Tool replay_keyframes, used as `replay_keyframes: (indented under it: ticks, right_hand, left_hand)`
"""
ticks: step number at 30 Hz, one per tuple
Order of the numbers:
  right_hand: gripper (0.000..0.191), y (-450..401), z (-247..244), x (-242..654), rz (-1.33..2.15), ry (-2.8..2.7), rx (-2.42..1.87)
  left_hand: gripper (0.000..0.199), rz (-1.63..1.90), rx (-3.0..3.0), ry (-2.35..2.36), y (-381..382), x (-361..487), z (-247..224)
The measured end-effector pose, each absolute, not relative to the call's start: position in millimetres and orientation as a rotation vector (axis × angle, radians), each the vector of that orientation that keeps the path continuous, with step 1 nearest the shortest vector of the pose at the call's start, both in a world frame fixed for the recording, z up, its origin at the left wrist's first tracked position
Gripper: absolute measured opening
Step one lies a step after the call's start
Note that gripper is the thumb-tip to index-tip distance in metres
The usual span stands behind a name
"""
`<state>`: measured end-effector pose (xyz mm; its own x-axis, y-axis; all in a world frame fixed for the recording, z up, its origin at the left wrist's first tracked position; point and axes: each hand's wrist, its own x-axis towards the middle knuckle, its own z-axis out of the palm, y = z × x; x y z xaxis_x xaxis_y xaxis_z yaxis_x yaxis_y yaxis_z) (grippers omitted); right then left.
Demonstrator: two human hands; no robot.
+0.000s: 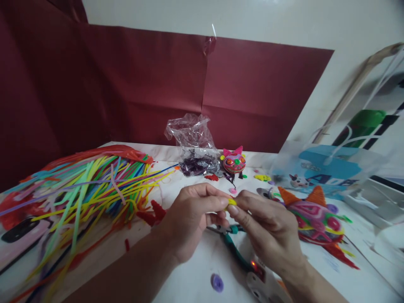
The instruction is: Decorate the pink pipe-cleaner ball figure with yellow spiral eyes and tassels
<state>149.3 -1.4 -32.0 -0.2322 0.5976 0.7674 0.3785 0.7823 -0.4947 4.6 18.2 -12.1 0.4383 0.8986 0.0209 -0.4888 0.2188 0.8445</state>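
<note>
A small yellow piece (231,202) is pinched between the fingertips of both hands above the white table. My left hand (197,214) comes from the lower left, thumb and index finger closed on the piece's left side. My right hand (268,227) grips it from the right, fingers curled and thumb beneath. Under the hands lie pliers with green handles (235,250), partly hidden. A purple coil (217,282) rests nearer the front edge. Right of my right hand sits a large pink and orange cat-like figure (318,216); a smaller pink one (233,160) stands behind the hands.
Many colored pipe cleaners (104,185) spread over the left side, beside a pink phone (28,235). Behind are a clear plastic bag (194,139) with dark contents and a red backdrop (158,80). A blue and clear bag (325,168) stands at the right.
</note>
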Motion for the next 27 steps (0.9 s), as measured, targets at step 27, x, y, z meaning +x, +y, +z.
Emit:
replay_keyframes:
  ticks: [27]
  right_hand:
    - [0.027, -0.7, -37.9, 139.7, 1.722, -1.217, -0.421]
  left_hand:
    - [0.011, 1.139, 1.449, 0.568, 9.3, -0.2, -13.7]
